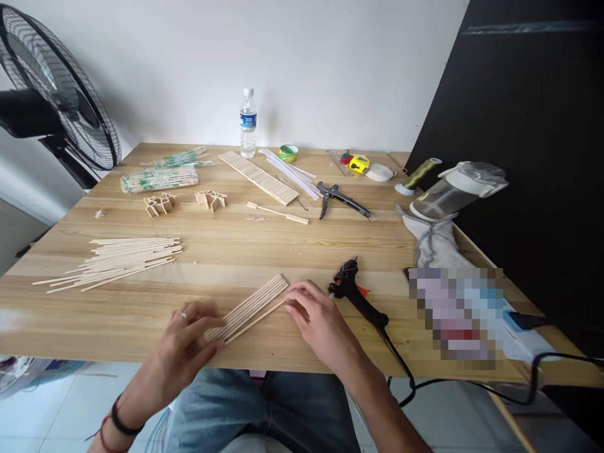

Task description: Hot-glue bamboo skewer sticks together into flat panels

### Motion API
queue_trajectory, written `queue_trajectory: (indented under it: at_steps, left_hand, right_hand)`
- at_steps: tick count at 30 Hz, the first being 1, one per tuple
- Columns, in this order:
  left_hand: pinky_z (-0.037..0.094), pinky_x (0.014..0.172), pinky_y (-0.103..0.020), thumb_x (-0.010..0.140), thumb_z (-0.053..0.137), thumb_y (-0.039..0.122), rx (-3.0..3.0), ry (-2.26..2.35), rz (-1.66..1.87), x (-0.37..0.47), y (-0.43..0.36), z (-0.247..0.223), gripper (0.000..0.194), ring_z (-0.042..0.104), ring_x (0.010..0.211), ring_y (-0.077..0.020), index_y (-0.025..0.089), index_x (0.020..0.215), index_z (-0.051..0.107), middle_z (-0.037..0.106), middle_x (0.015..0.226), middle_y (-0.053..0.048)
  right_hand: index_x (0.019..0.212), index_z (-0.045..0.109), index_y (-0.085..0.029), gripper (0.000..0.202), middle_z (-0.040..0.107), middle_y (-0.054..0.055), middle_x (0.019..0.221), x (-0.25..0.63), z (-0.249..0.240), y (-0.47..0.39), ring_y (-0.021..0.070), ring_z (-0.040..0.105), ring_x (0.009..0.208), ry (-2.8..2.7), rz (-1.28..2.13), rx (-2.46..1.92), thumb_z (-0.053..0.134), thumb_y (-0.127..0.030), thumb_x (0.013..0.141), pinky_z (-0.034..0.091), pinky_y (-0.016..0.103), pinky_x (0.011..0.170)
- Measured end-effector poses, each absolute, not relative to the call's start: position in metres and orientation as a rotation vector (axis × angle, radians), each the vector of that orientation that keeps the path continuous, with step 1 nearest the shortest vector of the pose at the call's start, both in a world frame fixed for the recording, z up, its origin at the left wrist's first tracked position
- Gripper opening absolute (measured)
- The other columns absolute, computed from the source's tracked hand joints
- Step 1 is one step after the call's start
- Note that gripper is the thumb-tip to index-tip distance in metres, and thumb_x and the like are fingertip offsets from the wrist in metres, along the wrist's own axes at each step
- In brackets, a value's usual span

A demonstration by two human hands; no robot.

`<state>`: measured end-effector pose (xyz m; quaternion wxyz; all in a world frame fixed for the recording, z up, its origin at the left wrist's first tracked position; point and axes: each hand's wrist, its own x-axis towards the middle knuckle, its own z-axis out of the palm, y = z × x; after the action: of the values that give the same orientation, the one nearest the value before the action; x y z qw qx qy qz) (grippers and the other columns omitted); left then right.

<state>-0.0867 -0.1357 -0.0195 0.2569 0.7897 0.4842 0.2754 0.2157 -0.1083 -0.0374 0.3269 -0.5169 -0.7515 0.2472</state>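
A flat row of thin wooden sticks (pixel 252 305) lies slanted on the table in front of me. Along its near edge one separate wooden stick (pixel 257 319) rests at a slight angle, with a narrow gap to the row. My right hand (pixel 316 318) pinches the upper right end of this stick between thumb and fingers. At the lower left end, my left hand (pixel 186 340) spreads its fingers over the row's end, its thumb by the loose stick's tip; its fingertips are slightly blurred. To the right of my right hand lies a black glue gun (pixel 356 292).
Loose sticks (pixel 127 258) lie spread at left. Behind are small stick assemblies (pixel 211 200), a long stick panel (pixel 259 178), cutting pliers (pixel 342 200) and a water bottle (pixel 248 126). The glue gun's cord (pixel 399 355) hangs over the front edge. A fan (pixel 61 94) stands at left.
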Motion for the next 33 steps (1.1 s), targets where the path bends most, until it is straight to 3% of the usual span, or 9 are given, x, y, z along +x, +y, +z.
queue_trajectory:
  at_steps: [7,20,24,29,33]
  left_hand:
    - [0.052,0.098,-0.040,0.098,0.070,0.026,2.186,1.344,0.738,-0.095,-0.153,-0.028,0.015,0.066,0.112,-0.0278,0.030,0.111,0.076,0.071,0.121,-0.008]
    - [0.052,0.093,-0.035,0.103,0.065,0.021,2.298,1.254,0.770,-0.092,-0.148,-0.029,0.011,0.065,0.108,-0.0225,0.026,0.105,0.074,0.069,0.116,-0.007]
    - [0.053,0.090,-0.034,0.103,0.065,0.021,2.318,1.255,0.786,-0.091,-0.149,-0.027,0.010,0.065,0.104,-0.0218,0.025,0.104,0.073,0.069,0.114,-0.007]
    - [0.052,0.099,-0.034,0.104,0.059,0.015,2.332,1.171,0.676,-0.100,-0.148,-0.021,0.026,0.064,0.117,-0.0224,0.025,0.126,0.068,0.067,0.126,-0.009]
    - [0.050,0.106,-0.035,0.104,0.054,0.009,2.352,1.092,0.668,-0.107,-0.143,-0.020,0.039,0.062,0.125,-0.0226,0.026,0.139,0.062,0.065,0.135,-0.009]
  right_hand:
    - [0.099,0.072,-0.023,0.023,0.068,0.009,0.106,0.204,-0.044,-0.116,0.0272,0.065,0.103,-1.956,0.543,-1.384,0.061,-0.004,0.097,0.059,0.044,0.090]
    - [0.096,0.072,-0.021,0.016,0.069,0.009,0.103,0.200,-0.051,-0.112,0.0248,0.071,0.092,-1.868,0.405,-1.417,0.065,-0.007,0.097,0.061,0.039,0.082]
    - [0.100,0.071,-0.022,0.018,0.070,0.008,0.101,0.204,-0.033,-0.114,0.0239,0.072,0.095,-1.905,0.379,-1.350,0.058,-0.009,0.102,0.060,0.037,0.083]
    - [0.108,0.070,-0.026,0.015,0.073,0.008,0.109,0.253,-0.007,-0.127,0.0248,0.072,0.100,-1.838,0.219,-1.530,0.055,-0.027,0.107,0.058,0.039,0.087]
    - [0.114,0.069,-0.024,0.032,0.073,0.011,0.108,0.304,-0.022,-0.139,0.0318,0.074,0.095,-1.699,0.090,-1.896,0.052,-0.048,0.103,0.059,0.049,0.086]
